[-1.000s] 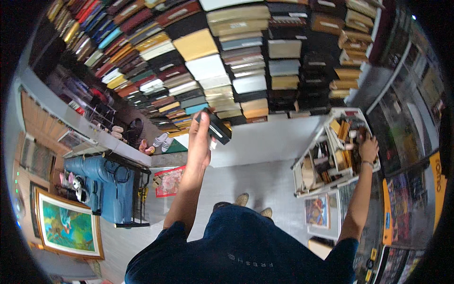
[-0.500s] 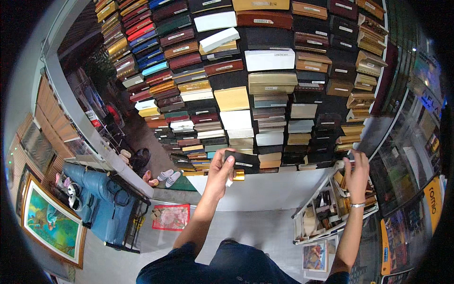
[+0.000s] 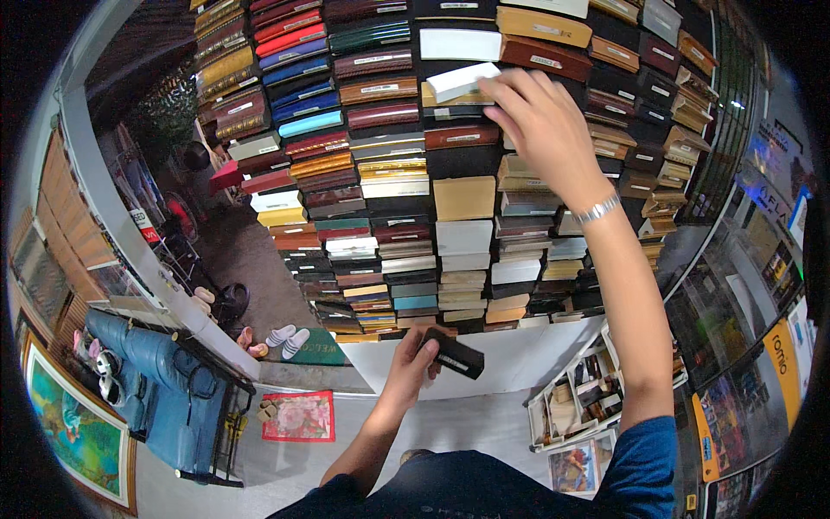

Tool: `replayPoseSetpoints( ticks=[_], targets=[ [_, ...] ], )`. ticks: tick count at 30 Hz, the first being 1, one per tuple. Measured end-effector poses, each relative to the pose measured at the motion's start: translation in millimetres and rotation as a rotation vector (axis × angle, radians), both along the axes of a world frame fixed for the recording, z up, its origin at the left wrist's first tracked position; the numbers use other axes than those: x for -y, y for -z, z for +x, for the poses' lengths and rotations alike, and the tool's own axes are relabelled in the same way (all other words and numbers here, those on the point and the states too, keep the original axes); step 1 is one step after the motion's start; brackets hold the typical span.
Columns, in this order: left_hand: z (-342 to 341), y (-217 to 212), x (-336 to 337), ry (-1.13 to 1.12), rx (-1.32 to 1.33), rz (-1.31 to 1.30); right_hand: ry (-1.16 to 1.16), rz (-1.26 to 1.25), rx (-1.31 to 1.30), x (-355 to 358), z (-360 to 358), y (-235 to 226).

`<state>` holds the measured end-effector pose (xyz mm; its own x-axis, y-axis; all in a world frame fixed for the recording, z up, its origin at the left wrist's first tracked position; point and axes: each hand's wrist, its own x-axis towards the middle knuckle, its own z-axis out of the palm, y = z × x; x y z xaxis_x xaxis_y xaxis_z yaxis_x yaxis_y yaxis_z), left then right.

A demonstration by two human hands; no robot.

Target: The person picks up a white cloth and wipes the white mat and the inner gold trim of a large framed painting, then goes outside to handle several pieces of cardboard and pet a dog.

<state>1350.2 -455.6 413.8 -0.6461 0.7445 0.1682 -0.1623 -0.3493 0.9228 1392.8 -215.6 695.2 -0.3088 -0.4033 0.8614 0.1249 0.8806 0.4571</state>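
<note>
Picture-framing shop, wall of moulding corner samples [image 3: 450,199], framed painting [image 3: 73,419], display rack [image 3: 588,398]

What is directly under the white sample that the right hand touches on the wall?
Under the white sample lies a dark sample, then a reddish-brown one. The right hand covers their right ends.

My right hand [image 3: 536,121] covers part of the white sample [image 3: 462,82] at upper centre. My left hand [image 3: 415,359] hides one end of the black sample [image 3: 454,355]. Sample labels are too small to tell.
</note>
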Motion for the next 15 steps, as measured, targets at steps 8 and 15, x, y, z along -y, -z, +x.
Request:
replayPoseSetpoints(
  ticks=[8, 15],
  targets=[
    [-32, 56, 66, -0.187, 0.174, -0.156, 0.056, -0.095, -0.079, -2, -66, -14],
    [-39, 65, 80, -0.226, 0.231, -0.227, 0.062, -0.025, -0.071, -13, -76, -24]
  ],
)
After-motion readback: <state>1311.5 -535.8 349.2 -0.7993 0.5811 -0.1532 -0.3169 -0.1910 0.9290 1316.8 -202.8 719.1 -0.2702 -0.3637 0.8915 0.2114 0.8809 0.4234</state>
